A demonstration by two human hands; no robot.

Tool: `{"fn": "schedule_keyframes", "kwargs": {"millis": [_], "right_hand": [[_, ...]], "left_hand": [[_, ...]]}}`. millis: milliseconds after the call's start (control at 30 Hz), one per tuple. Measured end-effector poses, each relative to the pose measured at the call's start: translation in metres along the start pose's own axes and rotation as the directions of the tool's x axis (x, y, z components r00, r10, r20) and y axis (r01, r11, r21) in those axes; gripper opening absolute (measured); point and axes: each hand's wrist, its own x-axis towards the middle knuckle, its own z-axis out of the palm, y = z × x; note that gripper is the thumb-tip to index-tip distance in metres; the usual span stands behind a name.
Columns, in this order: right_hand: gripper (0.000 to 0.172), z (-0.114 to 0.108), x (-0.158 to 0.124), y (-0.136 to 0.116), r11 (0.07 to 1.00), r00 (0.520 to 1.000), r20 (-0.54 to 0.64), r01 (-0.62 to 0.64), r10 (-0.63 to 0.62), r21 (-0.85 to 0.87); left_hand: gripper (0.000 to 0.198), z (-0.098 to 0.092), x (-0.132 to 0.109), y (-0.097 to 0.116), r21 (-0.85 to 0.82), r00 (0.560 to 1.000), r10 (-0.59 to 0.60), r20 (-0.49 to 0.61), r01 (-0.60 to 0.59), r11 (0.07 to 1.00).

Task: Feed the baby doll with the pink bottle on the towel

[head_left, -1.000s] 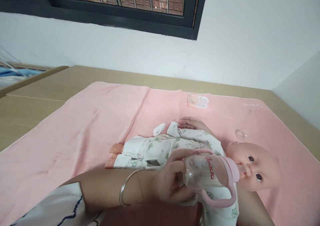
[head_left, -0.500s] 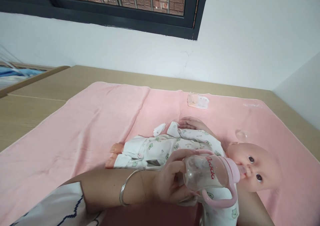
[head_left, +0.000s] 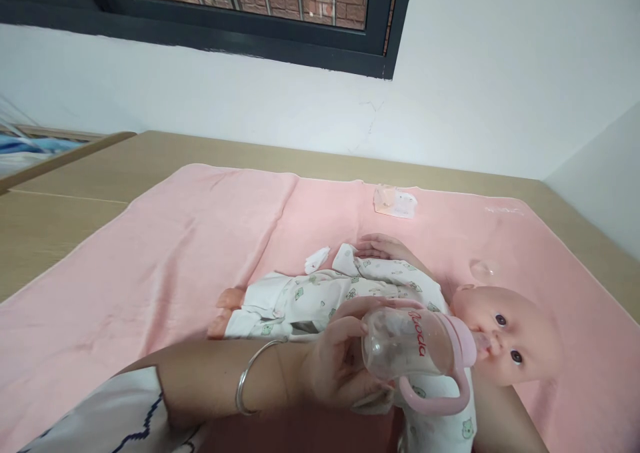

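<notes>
Clear plastic baby bottle (head_left: 407, 343) with pink handles, gripped by left hand (head_left: 340, 366), teat at doll's (head_left: 505, 336) mouth; right hand's fingers hidden.

Left hand (head_left: 337, 366) is wrapped around the base of a clear baby bottle (head_left: 410, 343) with a pink collar and loop handles, tipped sideways so the teat sits right at the baby doll's (head_left: 505, 336) mouth. The doll lies on its back on a pink blanket (head_left: 165, 253), dressed in a white printed onesie (head_left: 320, 296). A silver bangle (head_left: 247, 376) sits on the wrist. Right forearm (head_left: 505, 426) pokes in just below the doll's head, hand hidden. Beyond the doll, a small pink-white packet (head_left: 395, 201) lies near the blanket's far edge.
</notes>
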Motion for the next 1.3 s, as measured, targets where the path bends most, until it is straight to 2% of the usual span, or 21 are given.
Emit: {"fn": "schedule_keyframes", "kwargs": {"millis": [100,267,467,600,700,800,900,1000,1067,1167,1300], "right_hand": [[0.074,0.001,-0.017,0.010,0.999,0.999,-0.024,-0.029,0.029,0.015],[0.072,-0.002,-0.065,0.052,0.995,0.989,-0.122,-0.073,0.081,0.075],[0.063,-0.009,-0.085,0.093,0.990,0.979,-0.151,-0.127,0.134,0.056],[0.056,-0.009,-0.100,0.107,0.992,0.971,-0.208,-0.116,0.122,0.040],[0.061,-0.007,-0.105,0.103,0.993,0.971,-0.209,-0.109,0.116,0.043],[0.062,-0.007,-0.084,0.089,0.992,0.976,-0.183,-0.109,0.120,0.066],[0.062,-0.014,-0.028,0.084,0.984,0.981,-0.108,-0.149,0.159,0.092],[0.053,-0.024,0.034,0.101,0.971,0.975,-0.054,-0.208,0.215,0.118],[0.046,-0.028,0.059,0.117,0.957,0.965,-0.040,-0.251,0.259,0.143],[0.035,-0.030,0.069,0.134,0.920,0.943,-0.031,-0.314,0.330,0.235],[0.032,-0.029,0.059,0.133,0.897,0.940,-0.007,-0.324,0.342,0.299]], "left_hand": [[0.066,0.004,0.001,-0.002,-0.036,0.996,0.054,-0.072,-0.057,0.998],[0.068,0.007,0.002,-0.003,-0.041,0.995,0.052,-0.083,-0.056,0.998],[0.066,0.006,0.008,0.003,-0.006,0.998,0.058,-0.035,-0.059,0.998],[0.065,0.005,0.008,0.003,0.030,0.997,0.054,-0.049,-0.052,0.998],[0.066,0.004,0.007,0.002,0.031,0.997,0.073,-0.037,-0.072,0.997],[0.068,0.002,0.006,0.003,0.051,0.998,0.059,0.006,-0.059,0.997],[0.066,0.001,0.007,0.004,0.065,0.999,0.040,0.000,-0.040,0.997],[0.066,0.002,0.008,0.004,0.049,0.997,0.075,-0.012,-0.075,0.996],[0.066,0.002,0.008,0.003,0.060,0.997,0.081,-0.005,-0.080,0.995],[0.064,0.003,0.007,0.002,0.071,0.996,0.085,-0.016,-0.084,0.994],[0.066,0.002,0.009,0.001,0.069,0.992,0.127,0.004,-0.127,0.990]]}}
